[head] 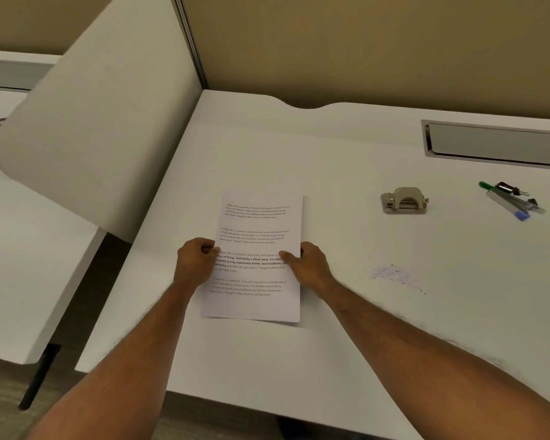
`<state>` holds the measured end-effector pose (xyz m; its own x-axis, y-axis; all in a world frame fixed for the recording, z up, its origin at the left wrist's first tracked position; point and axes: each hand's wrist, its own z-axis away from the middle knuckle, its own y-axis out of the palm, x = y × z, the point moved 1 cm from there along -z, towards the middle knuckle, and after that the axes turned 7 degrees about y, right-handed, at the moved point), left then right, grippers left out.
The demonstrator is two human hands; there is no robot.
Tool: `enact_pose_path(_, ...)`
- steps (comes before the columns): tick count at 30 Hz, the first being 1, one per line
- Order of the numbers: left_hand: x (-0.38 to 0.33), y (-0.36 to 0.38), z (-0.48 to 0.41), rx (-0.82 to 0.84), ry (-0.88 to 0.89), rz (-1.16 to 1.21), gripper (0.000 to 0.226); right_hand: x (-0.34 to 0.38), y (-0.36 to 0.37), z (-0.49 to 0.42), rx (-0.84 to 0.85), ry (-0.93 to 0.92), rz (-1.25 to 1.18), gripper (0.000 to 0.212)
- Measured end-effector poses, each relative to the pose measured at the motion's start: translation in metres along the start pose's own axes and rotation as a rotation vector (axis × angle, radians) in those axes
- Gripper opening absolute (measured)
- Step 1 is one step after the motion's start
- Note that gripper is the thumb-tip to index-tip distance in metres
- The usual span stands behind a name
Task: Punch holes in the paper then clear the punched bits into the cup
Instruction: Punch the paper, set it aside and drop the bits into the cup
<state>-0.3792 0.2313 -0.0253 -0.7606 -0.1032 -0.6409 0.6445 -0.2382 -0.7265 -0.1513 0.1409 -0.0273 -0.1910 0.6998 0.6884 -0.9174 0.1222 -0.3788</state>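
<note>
Both of your hands are closed on the white printed sheet of paper [258, 217]. Your left hand [196, 258] pinches its left edge with curled fingers. Your right hand [308, 265] holds the right edge, thumb on top of the print. The sheet sits toward the near-left part of the white worktop [331, 160], its short edges facing the near and back edges. I cannot tell whether it lies flat or is raised a little.

No holes show in the sheet, so by my reading you are at the very start: paper in hand, punching not yet begun. The silver metal hole punch [405, 201] stands well apart to your right, about midway between the near and back edges. Beyond it, close to the right edge, lie the green and blue pens [508, 200]. A faint purple-grey scatter [394, 276] marks the worktop between your right hand and the punch. It is too small to say whether it is paper bits or a smudge.

Your next move calls for bringing sheet and punch together. Either carry the paper rightward or free your right hand to fetch the punch. Then feed one edge squarely into its slot before pressing. No cup is in view, so you will need to find it before clearing the bits.
</note>
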Motion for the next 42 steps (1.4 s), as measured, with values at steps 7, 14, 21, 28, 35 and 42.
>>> enact_pose_path(7,0.012,-0.003,-0.001,-0.027,0.01,-0.022,0.02,-0.001,0.0,0.004,-0.057,-0.06,0.197,0.041)
enact_pose_path(14,0.007,-0.004,0.0,-0.028,0.055,-0.119,0.026,-0.004,-0.002,0.009,-0.123,-0.126,0.337,0.047)
enact_pose_path(21,-0.006,-0.006,0.012,-0.01,0.088,-0.236,0.046,-0.022,-0.025,0.024,-0.114,-0.321,0.379,0.046)
enact_pose_path(28,-0.051,0.028,0.052,-0.101,0.387,-0.157,0.032,-0.081,-0.071,0.045,-0.2,-0.65,0.675,0.045)
enact_pose_path(35,-0.086,0.096,0.106,-0.012,0.62,-0.1,0.027,-0.137,-0.066,0.056,-0.118,-0.632,1.031,0.086)
enact_pose_path(42,-0.092,0.14,0.124,0.084,0.716,-0.19,0.04,-0.148,-0.08,0.048,-0.167,-0.627,1.012,0.086)
